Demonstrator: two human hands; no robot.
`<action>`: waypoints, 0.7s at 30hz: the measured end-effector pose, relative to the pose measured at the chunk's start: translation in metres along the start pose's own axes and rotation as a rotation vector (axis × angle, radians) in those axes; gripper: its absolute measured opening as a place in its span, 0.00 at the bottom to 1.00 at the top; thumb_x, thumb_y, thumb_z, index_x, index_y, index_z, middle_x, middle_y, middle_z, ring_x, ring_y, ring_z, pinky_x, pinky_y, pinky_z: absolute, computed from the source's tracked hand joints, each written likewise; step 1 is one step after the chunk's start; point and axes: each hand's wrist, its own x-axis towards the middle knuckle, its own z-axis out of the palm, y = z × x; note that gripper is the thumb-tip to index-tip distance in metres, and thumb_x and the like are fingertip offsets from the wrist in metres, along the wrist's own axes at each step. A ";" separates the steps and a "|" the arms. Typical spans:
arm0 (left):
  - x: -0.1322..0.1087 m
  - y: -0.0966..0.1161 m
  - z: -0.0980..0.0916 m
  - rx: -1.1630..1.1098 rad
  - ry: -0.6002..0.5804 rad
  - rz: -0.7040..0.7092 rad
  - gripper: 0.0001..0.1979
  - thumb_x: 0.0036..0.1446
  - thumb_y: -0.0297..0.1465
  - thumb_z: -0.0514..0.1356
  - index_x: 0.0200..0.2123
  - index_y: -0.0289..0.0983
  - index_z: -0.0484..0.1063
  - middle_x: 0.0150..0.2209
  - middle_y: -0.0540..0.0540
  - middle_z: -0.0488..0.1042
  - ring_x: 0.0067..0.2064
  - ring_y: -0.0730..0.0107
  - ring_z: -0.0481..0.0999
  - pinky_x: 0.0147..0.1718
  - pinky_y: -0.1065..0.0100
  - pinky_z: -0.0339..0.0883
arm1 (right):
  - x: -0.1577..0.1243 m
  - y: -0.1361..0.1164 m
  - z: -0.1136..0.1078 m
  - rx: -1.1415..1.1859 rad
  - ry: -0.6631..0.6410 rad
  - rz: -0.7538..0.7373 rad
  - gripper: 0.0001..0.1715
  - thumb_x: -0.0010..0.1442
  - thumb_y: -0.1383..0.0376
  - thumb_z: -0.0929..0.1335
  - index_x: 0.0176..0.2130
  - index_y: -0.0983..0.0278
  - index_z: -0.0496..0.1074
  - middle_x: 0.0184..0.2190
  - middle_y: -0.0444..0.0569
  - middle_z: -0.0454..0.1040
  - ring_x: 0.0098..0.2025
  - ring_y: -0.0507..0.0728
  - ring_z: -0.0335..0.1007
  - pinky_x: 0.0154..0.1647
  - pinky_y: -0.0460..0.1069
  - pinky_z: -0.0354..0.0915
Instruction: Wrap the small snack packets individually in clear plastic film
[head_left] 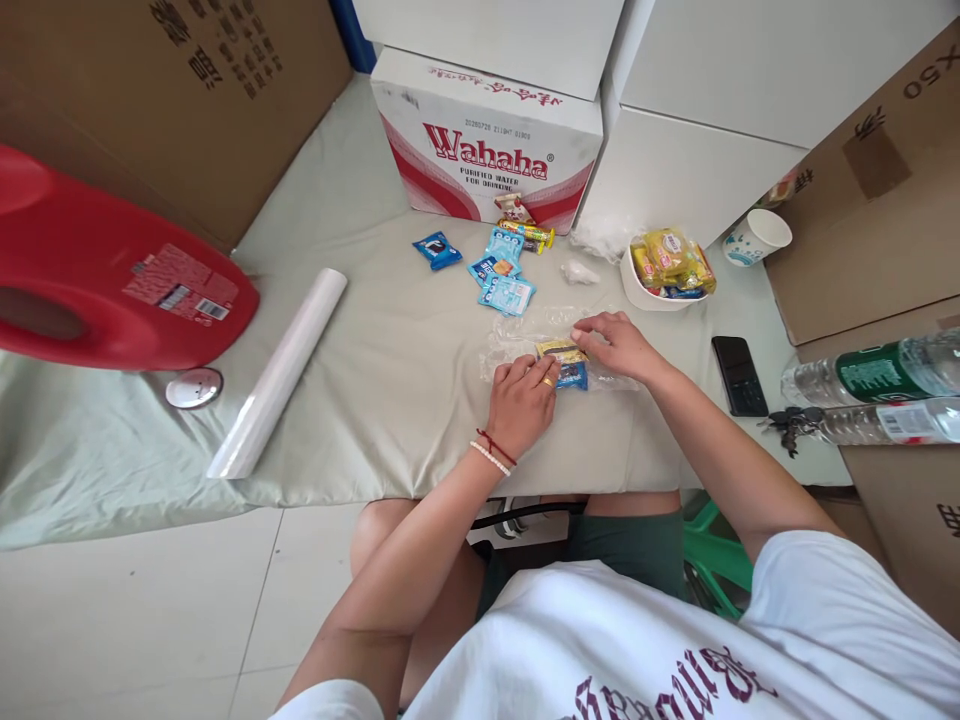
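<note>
Fingers of the left hand [521, 405], loosely bent, and of the right hand [621, 348], slightly parted, rest at snack packets [562, 352] on clear film [516, 338] nearer than the Wahaha box [487, 150], any grip unclear; uneven pressing could rumple the film and skid packets apart

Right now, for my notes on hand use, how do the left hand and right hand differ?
The left hand wears a ring, a red cord and a beaded bracelet; the right hand shows no jewellery. The left hand partly covers the yellow packet; the right hand is by its right end. Both are at least partly over clear plastic film.
</note>
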 end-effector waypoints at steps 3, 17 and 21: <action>0.000 -0.001 -0.001 -0.004 0.010 -0.005 0.25 0.73 0.31 0.47 0.67 0.43 0.70 0.69 0.45 0.71 0.66 0.50 0.68 0.58 0.47 0.61 | 0.013 -0.005 0.004 0.045 -0.132 0.035 0.22 0.65 0.52 0.71 0.49 0.64 0.82 0.45 0.53 0.83 0.49 0.62 0.76 0.58 0.55 0.63; 0.005 -0.010 0.011 -0.070 0.057 -0.080 0.20 0.72 0.30 0.52 0.61 0.40 0.76 0.67 0.40 0.71 0.64 0.50 0.66 0.57 0.50 0.67 | 0.016 0.003 0.008 0.510 -0.237 0.387 0.12 0.54 0.58 0.73 0.34 0.63 0.81 0.30 0.45 0.79 0.32 0.54 0.67 0.34 0.48 0.64; 0.007 -0.012 0.016 -0.089 0.090 -0.106 0.19 0.72 0.30 0.54 0.59 0.40 0.78 0.66 0.37 0.72 0.64 0.49 0.67 0.56 0.51 0.67 | 0.015 0.004 0.007 0.561 -0.298 0.382 0.12 0.50 0.58 0.76 0.32 0.63 0.79 0.27 0.43 0.77 0.32 0.53 0.68 0.36 0.47 0.64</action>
